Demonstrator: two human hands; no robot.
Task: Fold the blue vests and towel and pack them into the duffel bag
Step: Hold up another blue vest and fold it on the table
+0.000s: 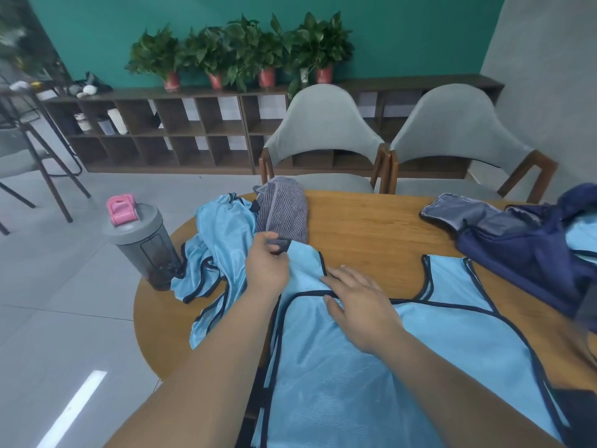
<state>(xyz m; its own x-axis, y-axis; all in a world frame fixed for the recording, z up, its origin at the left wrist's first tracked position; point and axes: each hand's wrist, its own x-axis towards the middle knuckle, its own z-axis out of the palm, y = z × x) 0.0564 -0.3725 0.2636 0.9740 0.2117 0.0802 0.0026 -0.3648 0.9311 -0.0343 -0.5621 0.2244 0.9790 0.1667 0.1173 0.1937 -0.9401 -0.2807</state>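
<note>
The wooden tabletop (371, 227) is covered up front by one blue vest (355, 383), laid flat, its lower hem cut off by the frame. At the right edge the navy duffel bag (517, 253) is seen open and partly out of view, with blue fabric (581, 237) glimpsed inside. At the left a second vest (223, 234) is left crumpled, and the striped towel (284, 211) is bunched just beside it. The shaker bottle (145, 244) is blurred, so nothing on it can be read. The flat vest's shoulder strap is pinched by the left hand (266, 270). The right hand (358, 302) is pressed flat on the neckline, fingers spread.
</note>
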